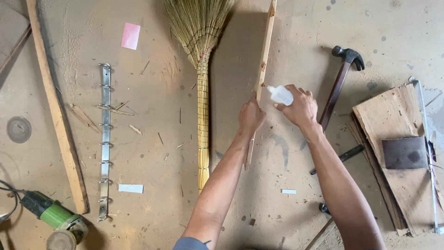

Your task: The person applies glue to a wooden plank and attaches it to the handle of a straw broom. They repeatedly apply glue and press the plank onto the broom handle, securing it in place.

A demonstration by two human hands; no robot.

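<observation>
On the dusty concrete floor (152, 139), a long wooden plank (58, 111) runs down the left side, its top end cut off by the frame. At the bottom left corner lies a green power tool (53, 215) with a round disc, its cord partly out of view. Right of the plank a metal hook rail (105, 141) lies lengthwise. Above it, near the top edge, sits a small pink checked card (131, 35); below, a plain white slip (131, 188) lies flat. A straw broom (201, 69) lies in the middle, with its bristles cut off at the top.

The left hand (251, 115) is closed round a thin wooden strip (265, 51) that slants from the top edge down behind the hand. The right hand (300, 107) grips a small white squeeze bottle (280, 95), its nozzle touching the strip's edge just above the left hand. Whether anything comes out of it is too small to tell.

Further right a claw hammer (340, 85) with a dark wooden handle lies near the right wrist. By the right edge rough plywood sheets (393, 125) are stacked, a dark square patch (404, 153) on top and a metal bar (428, 153) alongside.
</observation>
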